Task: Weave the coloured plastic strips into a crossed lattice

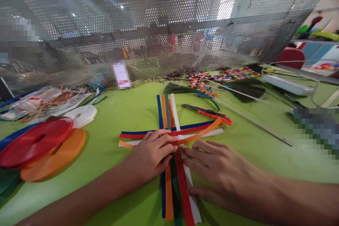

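Observation:
Flat strips cross each other on the green table (111, 197). Lengthwise run a blue strip (159, 111), an orange strip (169, 197), a green strip (167, 113), a red strip (183, 187) and a white strip (174, 109). Across them lie blue, red and white strips and an orange crosswise strip (208, 129), whose right end curves upward. My left hand (152, 152) rests flat on the crossing, fingers extended, covering part of the weave. Just right of it, my right hand (221, 169) has its fingers spread, fingertips at the white lengthwise strip's edge. Neither hand visibly grips a strip.
An orange-and-black utility knife (208, 112) lies behind my right hand, near a long thin rod (259, 123). Left are red (34, 144), orange (57, 160) and white rolls, plus a plastic bottle (35, 100). Woven pieces (238, 73) and a perforated metal panel (159, 17) stand behind.

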Demonstrator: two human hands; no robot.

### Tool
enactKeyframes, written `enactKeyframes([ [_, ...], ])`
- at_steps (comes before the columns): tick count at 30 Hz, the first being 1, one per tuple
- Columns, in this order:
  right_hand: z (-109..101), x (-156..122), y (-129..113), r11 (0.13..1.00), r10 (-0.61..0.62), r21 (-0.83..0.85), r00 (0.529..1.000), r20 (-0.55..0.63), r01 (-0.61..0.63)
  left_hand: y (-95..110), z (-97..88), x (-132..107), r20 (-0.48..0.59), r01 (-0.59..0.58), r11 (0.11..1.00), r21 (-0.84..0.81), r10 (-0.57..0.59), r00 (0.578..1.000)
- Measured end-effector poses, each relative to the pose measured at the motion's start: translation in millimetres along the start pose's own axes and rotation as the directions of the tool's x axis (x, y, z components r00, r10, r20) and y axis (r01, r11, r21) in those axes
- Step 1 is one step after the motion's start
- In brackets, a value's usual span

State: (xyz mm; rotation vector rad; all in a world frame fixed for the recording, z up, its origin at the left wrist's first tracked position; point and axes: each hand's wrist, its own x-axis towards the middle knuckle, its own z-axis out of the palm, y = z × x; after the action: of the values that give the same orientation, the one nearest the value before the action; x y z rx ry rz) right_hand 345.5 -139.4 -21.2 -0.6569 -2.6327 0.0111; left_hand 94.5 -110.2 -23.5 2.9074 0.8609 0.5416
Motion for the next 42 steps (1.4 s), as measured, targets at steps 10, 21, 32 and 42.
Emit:
enactKeyframes([
  [10, -4, 1, -1, 1.0, 0.009, 0.001, 1.0, 0.013, -0.009, 1, -0.1, 0, -0.015, -0.005, 1.0, -0.004, 0.005, 1.0],
  [21, -7, 0, -1, 0.997, 0.03, 0.074, 1.0, 0.0, -0.03, 3, -1.7, 0, 0.037, 0.012, 1.0, 0.015, -0.012, 0.999],
  [32, -29, 10, 16, 0.998, 0.014, 0.07, 0.987, -0.16, -0.003, 2, -2.1, -1, 0.06, 0.008, 1.0, 0.025, -0.009, 0.998],
  [42, -52, 4, 175, 0.833, 0.537, 0.047, 0.784, -0.309, -0.552, -2, -13.5, -4, 0.104, -0.077, 0.994, 0.083, 0.068, 0.992],
])
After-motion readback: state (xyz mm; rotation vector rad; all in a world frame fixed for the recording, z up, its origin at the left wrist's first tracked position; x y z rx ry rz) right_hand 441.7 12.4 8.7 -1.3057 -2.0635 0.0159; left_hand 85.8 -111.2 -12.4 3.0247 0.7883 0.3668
